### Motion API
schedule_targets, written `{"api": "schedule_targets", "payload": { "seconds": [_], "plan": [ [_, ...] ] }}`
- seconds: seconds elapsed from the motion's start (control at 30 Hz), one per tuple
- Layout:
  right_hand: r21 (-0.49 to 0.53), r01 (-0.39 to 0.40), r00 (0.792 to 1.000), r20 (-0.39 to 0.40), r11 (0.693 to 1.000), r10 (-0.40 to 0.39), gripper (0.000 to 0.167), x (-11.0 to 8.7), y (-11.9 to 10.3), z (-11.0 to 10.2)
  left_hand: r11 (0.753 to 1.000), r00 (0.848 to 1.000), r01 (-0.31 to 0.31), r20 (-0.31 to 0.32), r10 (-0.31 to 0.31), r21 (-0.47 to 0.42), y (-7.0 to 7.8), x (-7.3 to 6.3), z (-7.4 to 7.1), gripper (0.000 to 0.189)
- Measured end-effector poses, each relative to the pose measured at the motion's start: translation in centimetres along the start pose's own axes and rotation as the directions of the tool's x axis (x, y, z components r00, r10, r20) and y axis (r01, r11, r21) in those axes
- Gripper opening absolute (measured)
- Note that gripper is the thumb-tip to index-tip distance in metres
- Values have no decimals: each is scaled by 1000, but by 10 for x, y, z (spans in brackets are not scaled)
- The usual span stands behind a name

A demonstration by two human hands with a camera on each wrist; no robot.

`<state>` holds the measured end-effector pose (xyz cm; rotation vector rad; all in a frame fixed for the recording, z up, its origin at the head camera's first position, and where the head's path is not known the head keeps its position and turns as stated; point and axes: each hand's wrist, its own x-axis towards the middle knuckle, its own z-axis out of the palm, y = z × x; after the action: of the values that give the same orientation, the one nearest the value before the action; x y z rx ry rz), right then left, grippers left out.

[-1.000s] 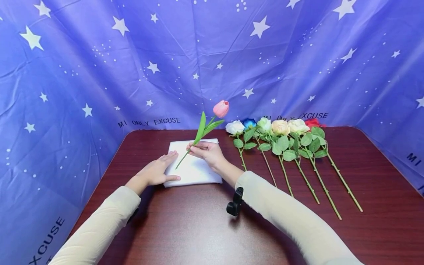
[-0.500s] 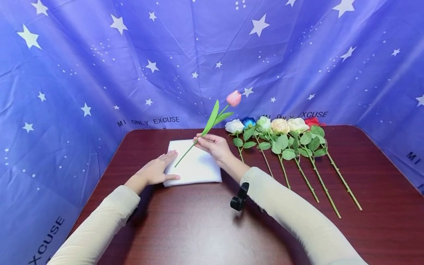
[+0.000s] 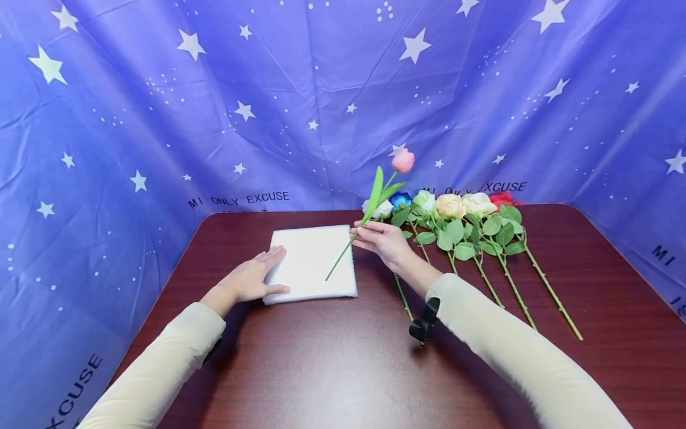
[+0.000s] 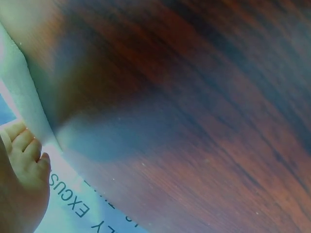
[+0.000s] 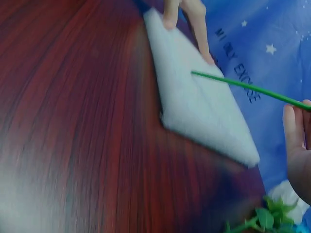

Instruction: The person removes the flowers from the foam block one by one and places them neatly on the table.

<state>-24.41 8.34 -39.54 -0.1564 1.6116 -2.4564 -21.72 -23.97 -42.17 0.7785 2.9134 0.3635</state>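
A pink tulip (image 3: 403, 161) with green leaves leans to the right, its stem pinched by the fingers of my right hand (image 3: 391, 244). The lower end of the green stem (image 5: 243, 85) is over the white foam block (image 3: 308, 280); whether it touches the foam I cannot tell. My left hand (image 3: 249, 279) rests on the left edge of that block, fingers straight and thumb spread. In the left wrist view, part of the left hand (image 4: 26, 165) and the block's pale edge (image 4: 26, 92) show at the left side.
Several artificial roses lie in a row on the right of the dark red table (image 3: 300, 357), among them a blue rose (image 3: 399, 200), a peach rose (image 3: 450, 206) and a red rose (image 3: 505, 199). A purple starry cloth (image 3: 321, 71) hangs behind and beside the table.
My right hand has moved to the right with the tulip, and the stem's lower end has shifted from the block's left part to its right part. The left hand has stayed on the block.
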Motion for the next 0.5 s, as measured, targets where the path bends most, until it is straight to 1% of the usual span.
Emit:
{"api": "schedule_targets", "payload": {
  "seconds": [0.03, 0.1, 0.23, 0.3, 0.33, 0.4, 0.5],
  "plan": [
    [-11, -6, 1000, 2, 1000, 6, 25, -1, -1, -4, 1000, 1000, 0, -2, 0, 1, 0, 0, 0, 97],
    [-31, -16, 1000, 10, 999, 16, 22, -3, -3, -11, 1000, 1000, -1, -3, 1, 3, -1, 0, 0, 97],
    [-68, -39, 998, 41, 997, 42, 35, -8, -7, -22, 1000, 1000, -2, 1, 2, 6, -1, 0, 1, 96],
    [-74, -51, 998, 45, 996, 54, 37, -10, -8, -27, 1000, 1000, -1, 4, 1, 6, -1, 0, 0, 96],
    [-79, -58, 997, 44, 995, 61, 41, -11, -8, -29, 1000, 1000, 0, 4, 0, 4, 0, 0, 0, 96],
    [-82, -70, 997, 38, 994, 73, 37, -13, -8, -33, 1000, 1000, 1, 6, -1, 3, 0, 0, -1, 96],
    [-111, -82, 995, 47, 990, 88, 36, -16, -9, -37, 1000, 1000, 5, 8, -5, -1, 1, 0, -1, 95]
  ]
}}
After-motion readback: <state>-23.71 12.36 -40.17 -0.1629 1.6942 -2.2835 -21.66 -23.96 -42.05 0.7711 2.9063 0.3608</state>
